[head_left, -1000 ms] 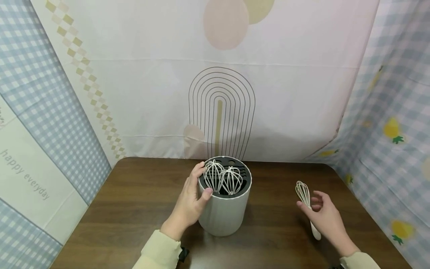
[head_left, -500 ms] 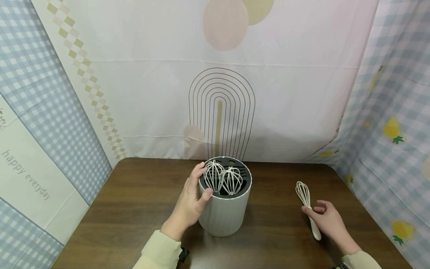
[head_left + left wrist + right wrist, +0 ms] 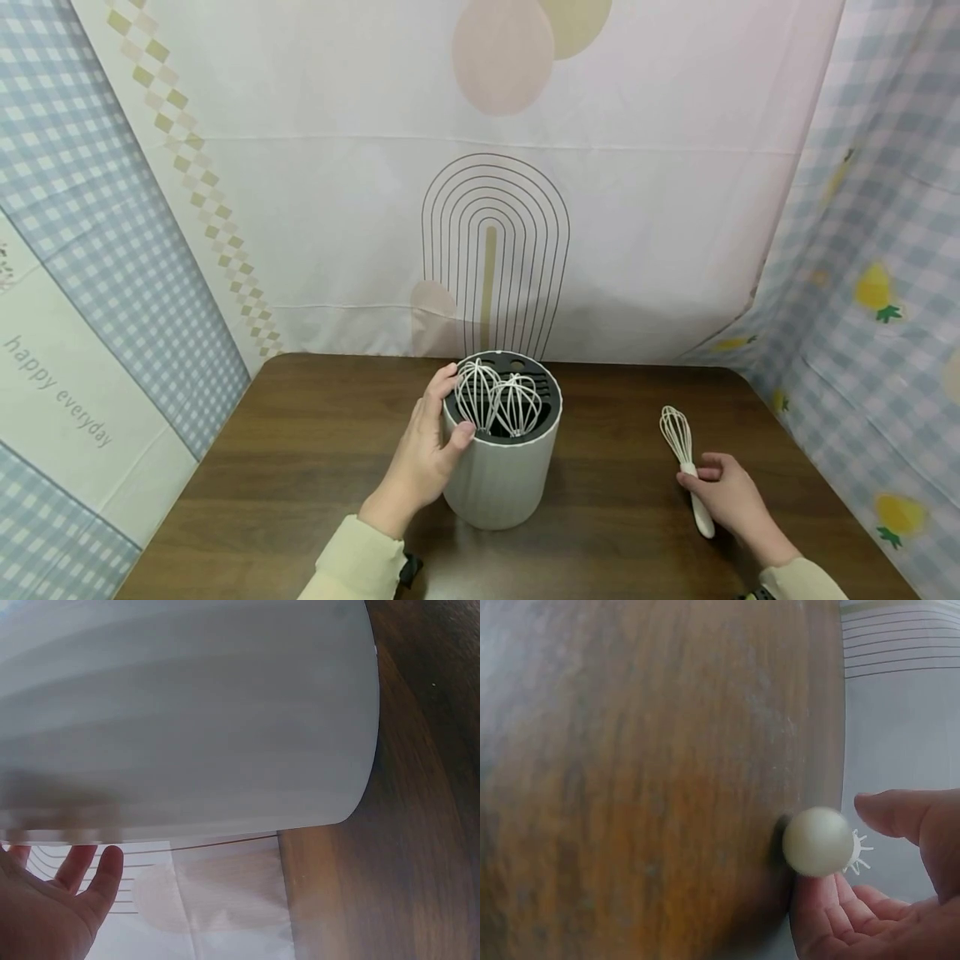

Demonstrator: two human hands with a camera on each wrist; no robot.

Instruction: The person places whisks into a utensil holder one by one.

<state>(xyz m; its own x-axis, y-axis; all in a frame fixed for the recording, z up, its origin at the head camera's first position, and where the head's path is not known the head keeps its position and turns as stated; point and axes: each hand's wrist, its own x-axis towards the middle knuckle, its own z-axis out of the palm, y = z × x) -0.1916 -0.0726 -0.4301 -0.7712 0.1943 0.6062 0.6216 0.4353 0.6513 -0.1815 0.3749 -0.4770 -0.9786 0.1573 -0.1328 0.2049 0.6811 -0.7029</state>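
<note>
A white ribbed utensil holder with a black slotted top stands upright on the table. Two white whisks, a left whisk and a right whisk, stand in it with their wire heads up. My left hand holds the holder's left side near the rim, thumb in front and fingers further back. A third, smaller whisk lies on the table at the right. Around its handle my right hand has its thumb on one side and its fingers on the other; the right wrist view shows a gap beside the thumb.
The brown wooden table has its back edge against a white printed cloth. A blue checked cloth hangs at the right and another at the left. Bare wood separates the holder from the lying whisk.
My right hand has come lower and nearer to me, from the wire head of the lying whisk to its handle. The left hand, the holder and the whisks have stayed put.
</note>
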